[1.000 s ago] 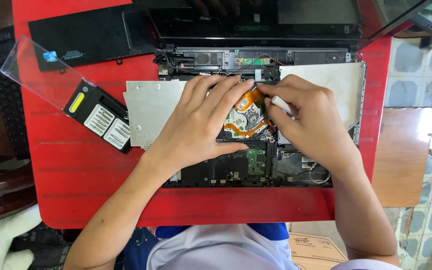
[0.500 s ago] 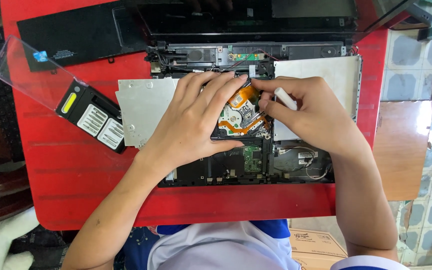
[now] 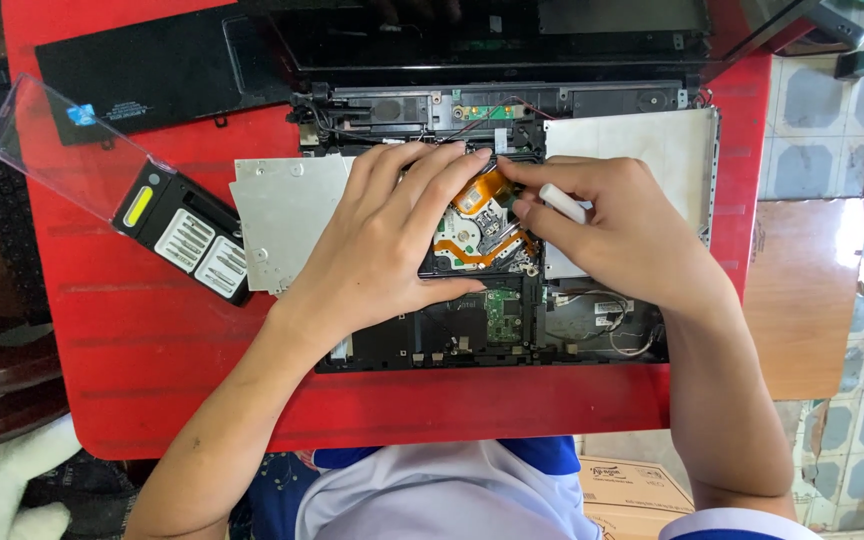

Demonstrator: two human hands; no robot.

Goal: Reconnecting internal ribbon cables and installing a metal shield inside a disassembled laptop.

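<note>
Red tabletop [image 3: 152,350] carries the opened laptop [image 3: 492,330]. My left hand [image 3: 392,235] lies flat, fingers spread, steadying the drive [image 3: 472,240]. My right hand [image 3: 612,230] pinches a white tool [image 3: 562,203] just right of that, tip at the orange cable [image 3: 482,185]. Bit case [image 3: 187,235] waits left.

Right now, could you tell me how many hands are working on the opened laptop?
2. The left hand lies flat over the laptop middle; the right hand pinches a small white tool beside it. None other shows.
</note>
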